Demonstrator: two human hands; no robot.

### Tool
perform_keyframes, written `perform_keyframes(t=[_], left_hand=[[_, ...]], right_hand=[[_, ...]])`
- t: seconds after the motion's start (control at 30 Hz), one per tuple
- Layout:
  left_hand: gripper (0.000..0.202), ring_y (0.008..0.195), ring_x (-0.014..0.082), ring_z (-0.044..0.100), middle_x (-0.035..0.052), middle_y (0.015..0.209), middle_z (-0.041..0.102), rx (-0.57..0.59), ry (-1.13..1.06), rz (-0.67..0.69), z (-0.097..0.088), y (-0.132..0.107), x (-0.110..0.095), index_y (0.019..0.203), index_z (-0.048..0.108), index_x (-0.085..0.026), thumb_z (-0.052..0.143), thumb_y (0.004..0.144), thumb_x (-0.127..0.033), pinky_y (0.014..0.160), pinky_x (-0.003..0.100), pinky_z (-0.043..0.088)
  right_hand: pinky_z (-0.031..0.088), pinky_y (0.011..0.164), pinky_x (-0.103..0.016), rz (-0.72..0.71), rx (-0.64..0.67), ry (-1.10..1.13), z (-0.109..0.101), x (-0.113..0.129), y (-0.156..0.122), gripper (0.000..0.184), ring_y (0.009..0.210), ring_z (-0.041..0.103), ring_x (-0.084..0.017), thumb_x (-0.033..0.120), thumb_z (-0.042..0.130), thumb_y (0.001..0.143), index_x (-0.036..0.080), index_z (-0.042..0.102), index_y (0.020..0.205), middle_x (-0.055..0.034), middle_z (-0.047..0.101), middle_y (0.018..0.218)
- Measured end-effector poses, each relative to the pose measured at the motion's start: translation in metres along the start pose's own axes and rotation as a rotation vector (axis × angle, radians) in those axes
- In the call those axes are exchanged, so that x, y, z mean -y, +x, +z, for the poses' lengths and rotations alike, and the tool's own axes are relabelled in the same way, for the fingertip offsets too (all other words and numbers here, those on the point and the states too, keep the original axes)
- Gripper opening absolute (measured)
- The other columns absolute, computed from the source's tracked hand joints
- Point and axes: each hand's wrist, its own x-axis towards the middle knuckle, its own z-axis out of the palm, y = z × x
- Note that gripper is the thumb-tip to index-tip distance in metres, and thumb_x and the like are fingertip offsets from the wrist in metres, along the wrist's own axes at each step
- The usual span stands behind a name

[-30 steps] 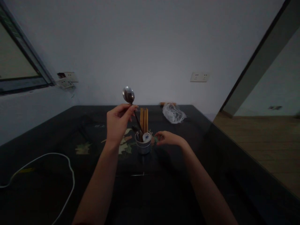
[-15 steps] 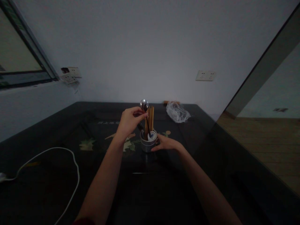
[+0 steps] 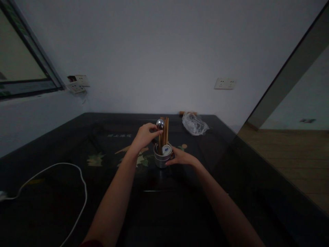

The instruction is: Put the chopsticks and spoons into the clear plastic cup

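A metal cup [image 3: 160, 162] stands upright on the dark table, with several wooden chopsticks [image 3: 166, 132] rising out of it. In its mouth, at the front right, sits a white piece with a blue mark [image 3: 167, 150]. My left hand [image 3: 146, 136] pinches a metal spoon [image 3: 160, 124] just below its round bowl, which points up; the handle reaches down among the chopsticks. My right hand [image 3: 181, 156] is curled against the right side of the cup, thumb at the front, other fingers partly hidden behind.
A crumpled clear plastic bag [image 3: 194, 124] lies at the back right of the table, beside a brown stick-like thing [image 3: 182, 113]. A white cable [image 3: 84, 181] loops over the left side. Wall sockets [image 3: 225, 83] are on the wall behind.
My left hand has moved down with the spoon, so its bowl now stands lower, about level with the chopstick tops. The right hand stays on the cup.
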Motion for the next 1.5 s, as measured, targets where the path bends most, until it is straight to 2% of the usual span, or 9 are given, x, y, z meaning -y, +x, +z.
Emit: perform_keyframes(t=[0.33,0.5,0.63,0.77,0.93,1.1,1.23,1.33,1.5], left_hand=[[0.03,0.068,0.0161,0.061,0.0066,0.08,0.069,0.268,-0.107,-0.1,0.009,0.002,0.021,0.085,0.069,-0.013,0.058,0.075,-0.038,0.063,0.027,0.046],[0.029,0.074,0.0176,0.061,0.0059,0.082,0.07,0.313,-0.024,-0.053,0.008,0.002,0.027,0.084,0.07,-0.015,0.057,0.076,-0.039,0.064,0.026,0.044],[0.029,0.07,0.0165,0.059,0.0055,0.078,0.068,0.344,0.052,-0.028,0.004,0.0,0.023,0.083,0.068,-0.014,0.057,0.076,-0.04,0.063,0.026,0.043],[0.034,0.067,0.0159,0.058,0.0055,0.076,0.066,0.29,0.089,-0.062,0.0,-0.002,0.02,0.081,0.065,-0.014,0.055,0.078,-0.046,0.061,0.026,0.041],[0.038,0.073,0.0179,0.061,0.0076,0.082,0.068,0.19,0.066,-0.093,-0.007,-0.002,0.017,0.083,0.064,-0.015,0.048,0.083,-0.05,0.065,0.027,0.043],[0.035,0.077,0.0192,0.062,0.0076,0.082,0.069,0.039,0.073,-0.11,-0.016,0.0,0.016,0.08,0.063,-0.017,0.042,0.086,-0.044,0.07,0.029,0.044],[0.03,0.077,0.0182,0.063,0.0065,0.08,0.068,-0.01,0.072,-0.147,-0.014,0.005,0.031,0.083,0.064,-0.016,0.042,0.084,-0.037,0.07,0.027,0.045],[0.027,0.075,0.0175,0.063,0.0068,0.081,0.069,0.062,0.117,-0.203,-0.012,0.006,0.044,0.083,0.064,-0.016,0.041,0.082,-0.03,0.068,0.025,0.045],[0.018,0.074,0.019,0.062,0.0071,0.08,0.069,0.335,0.331,-0.196,-0.012,0.0,0.053,0.079,0.065,-0.016,0.049,0.073,-0.021,0.065,0.025,0.042]], right_hand=[[0.049,0.088,-0.04,0.024,-0.022,-0.049,0.0,0.001,-0.001,0.069,0.099,0.061,-0.022,0.025,0.081,0.06,0.016,0.045,0.119,-0.0101,0.062,0.112],[0.049,0.086,-0.039,0.029,-0.037,-0.093,-0.001,-0.002,0.0,0.066,0.094,0.061,-0.021,0.027,0.081,0.061,0.014,0.048,0.116,-0.0095,0.063,0.107],[0.049,0.086,-0.039,0.028,-0.038,-0.107,-0.001,-0.003,-0.001,0.066,0.092,0.061,-0.021,0.028,0.081,0.061,0.014,0.049,0.116,-0.0091,0.064,0.104],[0.048,0.086,-0.04,0.025,-0.041,-0.121,-0.001,-0.005,0.0,0.067,0.094,0.06,-0.022,0.03,0.081,0.061,0.012,0.049,0.117,-0.0105,0.064,0.104],[0.048,0.085,-0.038,0.024,-0.02,-0.079,-0.001,-0.005,0.0,0.064,0.094,0.061,-0.022,0.029,0.08,0.061,0.013,0.05,0.115,-0.0097,0.065,0.104],[0.048,0.087,-0.04,0.036,-0.037,-0.12,-0.001,-0.004,0.0,0.066,0.095,0.06,-0.022,0.028,0.082,0.059,0.015,0.051,0.115,-0.0095,0.064,0.107],[0.047,0.09,-0.041,0.017,-0.03,-0.07,0.001,-0.001,0.0,0.066,0.1,0.06,-0.023,0.026,0.081,0.059,0.015,0.05,0.116,-0.0105,0.063,0.111],[0.047,0.091,-0.04,-0.003,-0.026,-0.024,0.003,0.002,0.0,0.067,0.103,0.059,-0.023,0.024,0.082,0.058,0.015,0.049,0.115,-0.0107,0.062,0.114],[0.046,0.093,-0.039,-0.032,-0.032,0.065,0.004,0.003,0.0,0.073,0.105,0.058,-0.023,0.021,0.082,0.055,0.016,0.045,0.118,-0.0105,0.061,0.115]])
